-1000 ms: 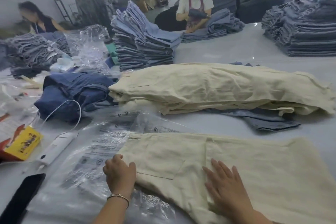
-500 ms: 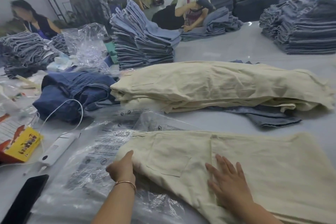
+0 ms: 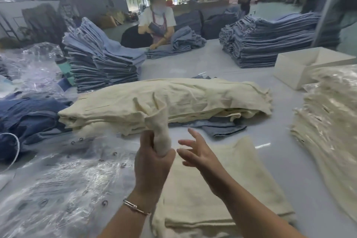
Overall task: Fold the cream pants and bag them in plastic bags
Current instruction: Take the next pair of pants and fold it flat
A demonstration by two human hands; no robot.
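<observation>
Head view: the left hand (image 3: 152,162), raised above the tabletop (image 3: 222,63) with its bracelet (image 3: 136,208) at the wrist, grips a bunched length of cream pants (image 3: 161,137) pulled off the cream pile (image 3: 170,100) at mid-table. The right hand (image 3: 197,153) hovers just beside it, fingers spread (holding nothing). A folded cream pair (image 3: 216,195) lies at the near edge, plastic bags (image 3: 63,179) to its left.

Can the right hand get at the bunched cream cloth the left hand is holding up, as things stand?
Probably yes. The right hand is open, fingers spread, right beside the bunched cream cloth that the left hand grips. Nothing shows in the gap between them, and the folded cream pants lie flat below.
</observation>
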